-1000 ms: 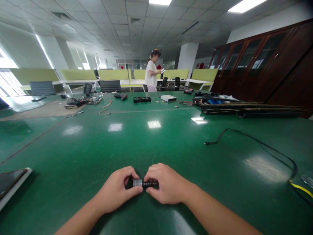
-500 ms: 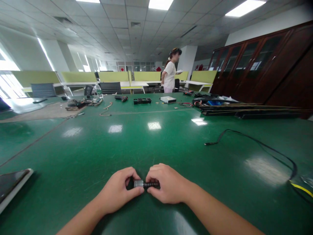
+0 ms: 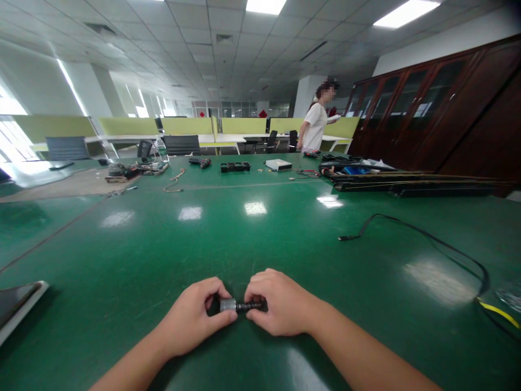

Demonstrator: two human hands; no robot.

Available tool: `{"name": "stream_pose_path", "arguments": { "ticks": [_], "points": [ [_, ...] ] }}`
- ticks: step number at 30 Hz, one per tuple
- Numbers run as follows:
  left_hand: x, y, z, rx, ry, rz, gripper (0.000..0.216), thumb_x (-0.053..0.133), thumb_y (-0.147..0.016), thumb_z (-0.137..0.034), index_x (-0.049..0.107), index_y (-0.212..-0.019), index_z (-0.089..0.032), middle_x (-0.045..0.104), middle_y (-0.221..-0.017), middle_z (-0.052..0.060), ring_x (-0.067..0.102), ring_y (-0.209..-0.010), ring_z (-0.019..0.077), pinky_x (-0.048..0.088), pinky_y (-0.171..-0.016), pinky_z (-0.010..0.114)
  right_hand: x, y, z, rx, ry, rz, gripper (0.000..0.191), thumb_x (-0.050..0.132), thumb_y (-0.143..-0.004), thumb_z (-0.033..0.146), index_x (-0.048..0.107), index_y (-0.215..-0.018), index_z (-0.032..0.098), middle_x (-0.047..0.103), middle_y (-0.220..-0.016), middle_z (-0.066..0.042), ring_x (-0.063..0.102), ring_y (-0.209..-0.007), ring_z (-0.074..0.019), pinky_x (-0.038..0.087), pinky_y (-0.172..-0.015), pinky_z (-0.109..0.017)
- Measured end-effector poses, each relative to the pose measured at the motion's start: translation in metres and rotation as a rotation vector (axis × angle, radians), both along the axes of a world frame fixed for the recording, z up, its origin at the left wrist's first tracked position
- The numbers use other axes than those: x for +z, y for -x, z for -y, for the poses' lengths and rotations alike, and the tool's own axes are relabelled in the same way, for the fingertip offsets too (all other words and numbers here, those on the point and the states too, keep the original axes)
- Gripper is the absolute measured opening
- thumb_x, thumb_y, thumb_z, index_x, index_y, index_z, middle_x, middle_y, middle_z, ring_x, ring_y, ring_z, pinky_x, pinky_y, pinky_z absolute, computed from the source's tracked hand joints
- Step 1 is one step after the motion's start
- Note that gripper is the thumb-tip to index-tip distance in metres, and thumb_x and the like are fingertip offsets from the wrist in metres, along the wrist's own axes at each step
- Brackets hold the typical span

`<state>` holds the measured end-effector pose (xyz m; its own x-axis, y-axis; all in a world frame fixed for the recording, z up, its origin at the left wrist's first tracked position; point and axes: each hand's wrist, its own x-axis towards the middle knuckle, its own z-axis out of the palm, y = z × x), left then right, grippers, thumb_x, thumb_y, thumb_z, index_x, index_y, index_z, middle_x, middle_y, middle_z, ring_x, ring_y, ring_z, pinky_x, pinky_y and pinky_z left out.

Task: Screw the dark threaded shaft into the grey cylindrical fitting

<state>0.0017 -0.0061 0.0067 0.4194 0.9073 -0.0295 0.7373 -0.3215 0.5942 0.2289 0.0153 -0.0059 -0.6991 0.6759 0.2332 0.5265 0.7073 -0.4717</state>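
A small cylindrical part lies level between my hands, just above or on the green table. Its left end is a silver metal cylinder (image 3: 228, 305), and its right end is a thinner dark ribbed shaft (image 3: 243, 307). My left hand (image 3: 195, 312) pinches the silver cylinder between thumb and fingers. Around the far end of the dark shaft, my right hand (image 3: 280, 304) is closed with thumb and fingertips. The right fingers partly hide that end.
The green table (image 3: 228, 239) stretches ahead. A tablet-like device (image 3: 20, 309) lies at left, a black cable (image 3: 431, 236) at right. Toward the far edge are a power drill (image 3: 200, 162), a black frame (image 3: 235, 167), a silver drive-like box (image 3: 278, 164) and long dark rails (image 3: 407, 184). A person (image 3: 315, 122) is beyond.
The person in the background has moved to the right. My hands keep their grip on the part, with the right hand shifted very slightly away from the silver cylinder.
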Motion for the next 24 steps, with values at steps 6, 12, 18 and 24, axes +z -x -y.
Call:
{"name": "stream_pose_path", "arguments": {
  "ticks": [6, 12, 18, 24],
  "points": [
    [0.002, -0.001, 0.000, -0.002, 0.009, 0.000, 0.020, 0.068, -0.080, -0.038, 0.067, -0.087, -0.020, 0.058, -0.076, -0.002, 0.051, -0.070, 0.0163, 0.034, -0.062, 0.025, 0.004, -0.017, -0.007, 0.004, 0.100, 0.034, 0.007, 0.070, -0.070, 0.020, 0.069, -0.077, 0.020, 0.062, -0.069, 0.003, 0.055, -0.063, -0.0123, 0.038, -0.062, -0.025],
    [0.001, -0.001, 0.000, 0.006, 0.012, -0.004, 0.021, 0.068, -0.080, -0.039, 0.067, -0.087, -0.019, 0.058, -0.076, -0.002, 0.051, -0.070, 0.0159, 0.034, -0.062, 0.024, 0.011, -0.031, -0.013, -0.074, 0.221, 0.064, 0.007, 0.067, -0.067, 0.017, 0.069, -0.074, 0.017, 0.060, -0.063, 0.003, 0.051, -0.056, -0.0097, 0.035, -0.052, -0.021],
    [-0.001, 0.000, -0.001, 0.007, 0.004, -0.010, 0.021, 0.068, -0.079, -0.039, 0.067, -0.088, -0.020, 0.058, -0.076, -0.002, 0.051, -0.070, 0.0160, 0.034, -0.063, 0.025, 0.006, -0.021, -0.010, -0.031, 0.209, 0.018, 0.007, 0.070, -0.068, 0.020, 0.069, -0.075, 0.018, 0.058, -0.063, 0.004, 0.050, -0.056, -0.0095, 0.035, -0.054, -0.021],
    [-0.002, 0.000, -0.001, 0.008, 0.003, -0.005, 0.021, 0.068, -0.080, -0.038, 0.066, -0.087, -0.019, 0.057, -0.075, -0.002, 0.051, -0.070, 0.0160, 0.033, -0.062, 0.025, 0.002, -0.003, -0.003, 0.019, 0.187, -0.136, 0.027, 0.068, -0.068, 0.013, 0.068, -0.094, 0.019, 0.062, -0.079, 0.002, 0.055, -0.069, -0.0111, 0.042, -0.066, -0.021]
  ]
}}
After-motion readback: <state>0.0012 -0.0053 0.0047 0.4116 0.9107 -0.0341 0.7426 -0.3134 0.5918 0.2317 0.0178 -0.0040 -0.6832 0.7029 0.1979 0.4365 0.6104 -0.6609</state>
